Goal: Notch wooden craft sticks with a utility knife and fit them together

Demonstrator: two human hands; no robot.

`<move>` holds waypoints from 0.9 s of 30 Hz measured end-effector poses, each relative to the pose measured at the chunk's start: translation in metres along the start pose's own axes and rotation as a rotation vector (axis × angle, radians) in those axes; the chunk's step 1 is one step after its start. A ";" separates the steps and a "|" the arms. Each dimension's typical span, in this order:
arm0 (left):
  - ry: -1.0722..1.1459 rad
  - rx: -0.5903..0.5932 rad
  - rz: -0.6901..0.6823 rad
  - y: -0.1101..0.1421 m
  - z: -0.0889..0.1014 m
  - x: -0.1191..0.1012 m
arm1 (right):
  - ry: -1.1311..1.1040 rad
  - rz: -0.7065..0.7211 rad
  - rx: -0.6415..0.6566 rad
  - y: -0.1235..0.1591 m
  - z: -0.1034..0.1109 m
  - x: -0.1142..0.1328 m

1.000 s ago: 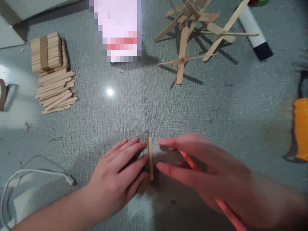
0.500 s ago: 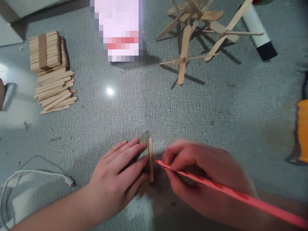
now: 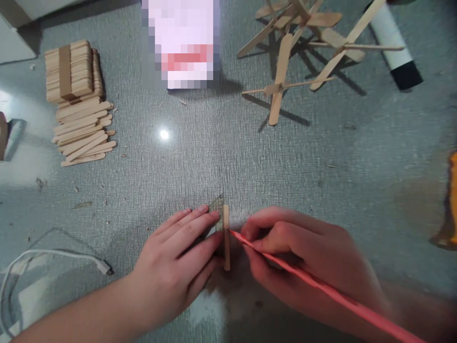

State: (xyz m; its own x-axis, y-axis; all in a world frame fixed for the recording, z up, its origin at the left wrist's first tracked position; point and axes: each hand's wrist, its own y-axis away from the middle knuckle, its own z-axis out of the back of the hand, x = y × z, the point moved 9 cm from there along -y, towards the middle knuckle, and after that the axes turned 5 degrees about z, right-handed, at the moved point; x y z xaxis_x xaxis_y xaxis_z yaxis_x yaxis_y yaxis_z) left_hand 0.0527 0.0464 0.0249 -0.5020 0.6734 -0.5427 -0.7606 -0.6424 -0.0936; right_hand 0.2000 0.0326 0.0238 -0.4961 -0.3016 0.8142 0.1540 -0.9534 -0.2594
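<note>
My left hand (image 3: 178,264) lies with its fingers closed down on a clear set square (image 3: 219,207), pressing it to the table. A short flat wooden craft stick (image 3: 226,238) stands upright in view along the set square's right edge. In my right hand (image 3: 303,257), thumb and fingers pinch a long red pencil (image 3: 314,283). Its point meets the right side of the stick near the middle. Much of the set square is hidden under my left fingers.
Loose craft sticks (image 3: 84,128) and a banded bundle (image 3: 76,71) lie at left. A white cable (image 3: 53,251) curls at lower left. A blurred pale box (image 3: 189,81), joined sticks (image 3: 280,78) and a black-capped white tube (image 3: 394,47) are at the back. Something orange (image 3: 452,205) sits at right.
The pencil point has moved slightly up along the stick and now touches its edge. The whole view has shifted a little. My left hand keeps its hold on the set square.
</note>
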 end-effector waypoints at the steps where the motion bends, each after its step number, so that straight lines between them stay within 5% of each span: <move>1: -0.001 -0.004 0.002 0.000 0.000 0.000 | 0.015 0.026 0.007 0.001 0.001 0.001; 8: 0.003 -0.008 0.008 -0.001 0.001 0.000 | 0.333 0.418 0.123 0.007 -0.004 0.024; 27: 0.012 -0.017 0.006 -0.001 0.001 0.000 | 0.302 0.376 0.128 0.009 -0.009 0.017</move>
State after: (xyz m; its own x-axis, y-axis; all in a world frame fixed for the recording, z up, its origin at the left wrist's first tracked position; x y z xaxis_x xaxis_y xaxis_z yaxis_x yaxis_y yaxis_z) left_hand 0.0536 0.0472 0.0261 -0.5016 0.6652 -0.5531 -0.7503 -0.6528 -0.1047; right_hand 0.1855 0.0189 0.0303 -0.6084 -0.6282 0.4850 0.4640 -0.7774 -0.4247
